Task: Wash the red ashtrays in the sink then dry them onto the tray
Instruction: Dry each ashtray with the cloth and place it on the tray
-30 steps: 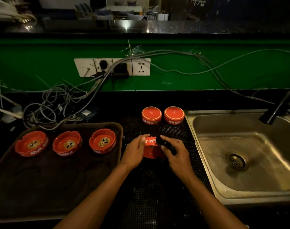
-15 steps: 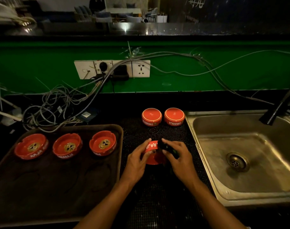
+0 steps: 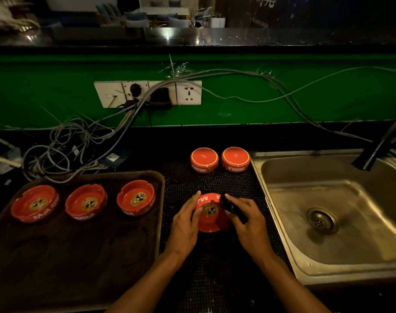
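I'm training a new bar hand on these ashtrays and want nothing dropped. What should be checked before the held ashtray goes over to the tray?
1. Left hand grip on the tilted red ashtray: fingers curl round its left side, ok.
2. Right hand holds a dark object against the ashtray; what it is, cannot tell.
3. Ashtray dry: cannot tell in this dim light.
4. Free room on the brown tray: bare near half, ok.
5. Three upright red ashtrays sit along the tray's far side, out of the way: ok.
6. Two upside-down red ashtrays wait on the black mat: not yet on the tray, not ok.
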